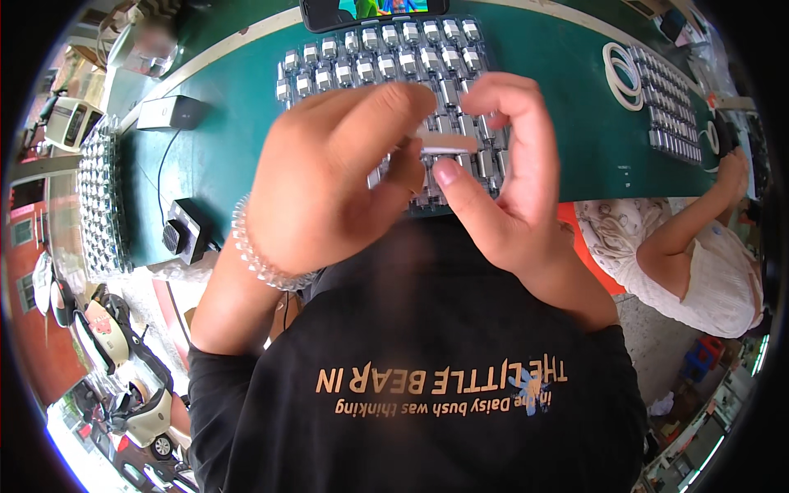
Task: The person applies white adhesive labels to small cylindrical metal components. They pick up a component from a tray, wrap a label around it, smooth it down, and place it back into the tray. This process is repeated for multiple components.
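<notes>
Above the green table (222,156), my left hand (329,164) pinches a short, pale strip-like piece (448,144) between thumb and fingers. Its white end sticks out toward the right; what it is exactly cannot be made out. My right hand (518,172) is close by, thumb and forefinger parted in a C shape around the free end, apparently gripping nothing. Beneath both hands lies a clear plastic tray (386,66) with rows of small white-and-grey metallic parts. My hands hide the tray's near middle.
A phone (374,10) stands beyond the tray. On the left are a grey box (168,112), a black device (185,232) and stacked trays (103,201). White rings (622,76) and another filled tray (670,107) lie at the right, near another person (674,255).
</notes>
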Demonstrator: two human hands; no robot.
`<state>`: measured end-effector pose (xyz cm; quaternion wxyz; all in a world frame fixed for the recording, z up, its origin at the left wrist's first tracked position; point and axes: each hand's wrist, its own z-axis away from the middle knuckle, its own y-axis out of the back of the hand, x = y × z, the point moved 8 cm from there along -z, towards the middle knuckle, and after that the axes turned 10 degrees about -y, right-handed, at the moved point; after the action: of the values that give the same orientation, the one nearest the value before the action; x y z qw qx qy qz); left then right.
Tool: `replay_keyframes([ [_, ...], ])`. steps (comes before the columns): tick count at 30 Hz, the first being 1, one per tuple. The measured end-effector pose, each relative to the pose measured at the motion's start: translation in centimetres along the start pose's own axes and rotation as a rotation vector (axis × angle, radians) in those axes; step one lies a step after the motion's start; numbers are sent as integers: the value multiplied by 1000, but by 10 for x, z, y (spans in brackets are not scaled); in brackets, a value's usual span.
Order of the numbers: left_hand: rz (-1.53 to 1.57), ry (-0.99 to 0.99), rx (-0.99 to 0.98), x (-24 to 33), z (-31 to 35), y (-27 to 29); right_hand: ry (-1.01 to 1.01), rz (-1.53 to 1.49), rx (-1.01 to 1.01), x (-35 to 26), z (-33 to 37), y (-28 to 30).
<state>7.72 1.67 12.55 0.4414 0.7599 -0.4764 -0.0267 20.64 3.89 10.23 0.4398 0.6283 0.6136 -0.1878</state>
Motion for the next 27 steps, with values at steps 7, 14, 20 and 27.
replay_keyframes([
  [7, 249, 304, 76, -21, -2, 21, -115, -120, -105, 3, 12, -17],
  [14, 382, 448, 75, -15, 9, 6, -334, -512, -209, 12, 11, -33],
  [20, 533, 399, 130, -6, 19, -8, -505, -780, -260, 18, 11, -35],
  [27, 695, 302, 356, -8, 36, -16, -499, -477, -265, 15, 7, -19],
])
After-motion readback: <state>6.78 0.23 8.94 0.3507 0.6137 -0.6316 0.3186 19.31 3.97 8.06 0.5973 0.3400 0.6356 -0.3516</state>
